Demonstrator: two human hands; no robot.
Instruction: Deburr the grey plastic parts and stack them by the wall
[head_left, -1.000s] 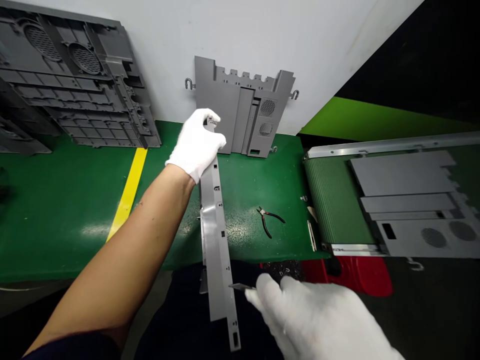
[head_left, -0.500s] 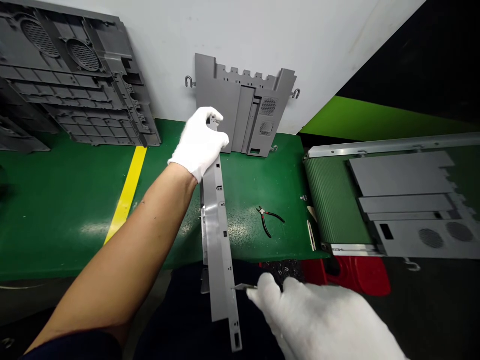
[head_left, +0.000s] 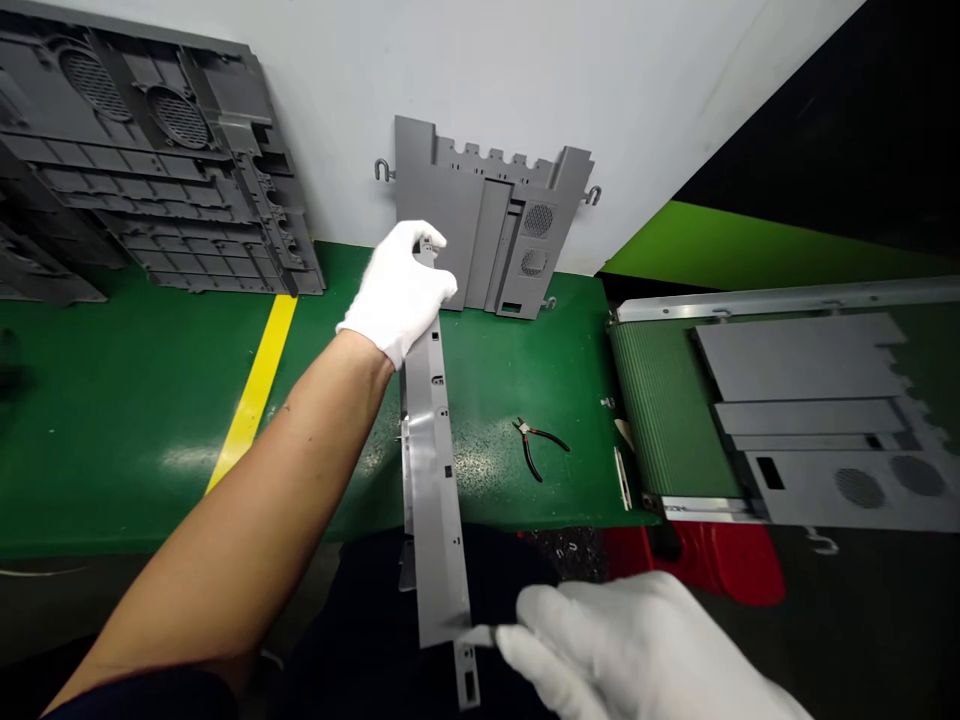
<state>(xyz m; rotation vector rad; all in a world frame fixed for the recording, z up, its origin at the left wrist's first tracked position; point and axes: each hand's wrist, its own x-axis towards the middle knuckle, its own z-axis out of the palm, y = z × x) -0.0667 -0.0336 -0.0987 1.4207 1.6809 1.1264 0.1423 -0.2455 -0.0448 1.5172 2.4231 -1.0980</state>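
Note:
My left hand (head_left: 399, 288), in a white glove, grips the far end of a long grey plastic panel (head_left: 435, 540) turned on its edge. The panel's narrow side faces up, with small square slots along it, and its near end hangs past the table edge towards me. My right hand (head_left: 630, 640), also gloved, is closed around a small knife (head_left: 477, 636); most of its handle is hidden in the fingers. The blade lies at the panel's edge near its close end. A pair of cutting pliers (head_left: 536, 440) with black handles rests on the green table, right of the panel.
Another grey panel (head_left: 480, 220) leans against the white wall (head_left: 525, 60). More ribbed panels (head_left: 187, 170) stand at the left, near a yellow stripe (head_left: 251, 395) on the table (head_left: 112, 430). At the right, a conveyor belt (head_left: 671, 400) carries a panel (head_left: 825, 400); a red stool-like object (head_left: 750, 560) sits below.
My right hand has drawn the knife towards me along the panel's edge, down to its near end. The left hand keeps its hold and the panel has barely moved.

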